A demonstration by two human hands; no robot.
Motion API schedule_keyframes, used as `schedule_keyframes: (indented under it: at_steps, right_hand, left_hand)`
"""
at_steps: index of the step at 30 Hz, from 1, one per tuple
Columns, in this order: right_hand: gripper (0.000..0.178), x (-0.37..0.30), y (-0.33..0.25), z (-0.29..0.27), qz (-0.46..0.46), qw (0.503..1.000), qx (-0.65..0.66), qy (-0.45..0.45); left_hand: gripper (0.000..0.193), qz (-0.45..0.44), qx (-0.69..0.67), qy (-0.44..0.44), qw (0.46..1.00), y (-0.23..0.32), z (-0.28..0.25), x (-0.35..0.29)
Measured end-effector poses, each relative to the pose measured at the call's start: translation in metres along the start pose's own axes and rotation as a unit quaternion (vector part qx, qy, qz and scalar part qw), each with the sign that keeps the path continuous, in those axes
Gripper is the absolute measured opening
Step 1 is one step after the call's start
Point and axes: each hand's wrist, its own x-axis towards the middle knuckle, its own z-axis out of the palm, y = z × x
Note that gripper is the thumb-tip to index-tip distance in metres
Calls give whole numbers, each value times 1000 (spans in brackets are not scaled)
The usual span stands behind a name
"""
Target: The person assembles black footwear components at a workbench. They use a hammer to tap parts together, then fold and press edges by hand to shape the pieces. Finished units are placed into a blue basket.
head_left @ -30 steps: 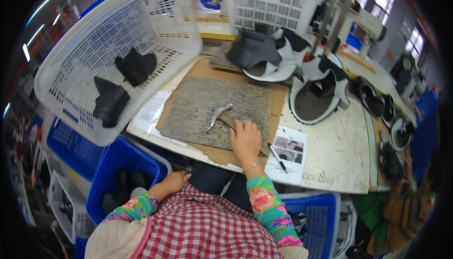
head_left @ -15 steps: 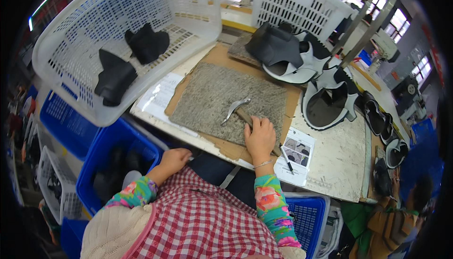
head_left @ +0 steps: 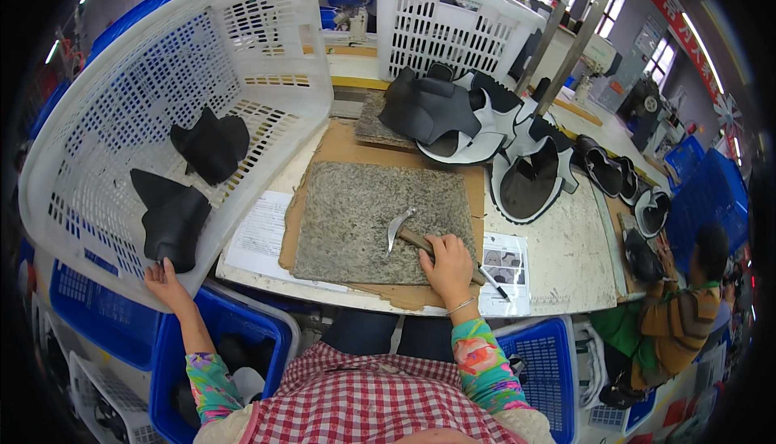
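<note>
My right hand [head_left: 449,270] is closed round the wooden handle of a hammer [head_left: 415,238]. Its curved metal head rests on a rough grey stone-like slab [head_left: 347,209]. At the near edge of the white basket, my left hand [head_left: 166,285] has its fingers partly spread, fingertips at the lower end of a black moulded shoe upper [head_left: 174,222]. I cannot make out a firm grip there. A second black upper [head_left: 212,145] lies deeper in the basket. Beyond the slab, black uppers [head_left: 428,108] are stacked with white-and-black shoe parts [head_left: 529,181].
The tilted white basket [head_left: 283,112] fills the left side. Cardboard [head_left: 331,145] lies under the slab, with a pen [head_left: 495,284] and a printed sheet [head_left: 509,254] to the right. Blue crates [head_left: 279,323] stand below the table. A co-worker [head_left: 687,323] sits at the right.
My left hand has moved from near my lap leftward to the black upper in the basket. The right hand stays on the hammer handle. The whole view has shifted and turned.
</note>
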Motion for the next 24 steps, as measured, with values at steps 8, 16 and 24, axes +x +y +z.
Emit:
schedule_keyframes:
  at_steps: [8,16,24]
  right_hand:
    - [29,-1,-5,-4,31,999,-10,10]
    - [32,-7,0,-1,27,1000,1,2]
    - [23,-9,8,-1,-2,998,14,-57]
  left_hand:
    - [43,-166,-150,-66,972,-12,25,27]
    - [44,-152,-79,-80,982,11,67,38]
    - [21,367,219,-220,877,95,133,-12]
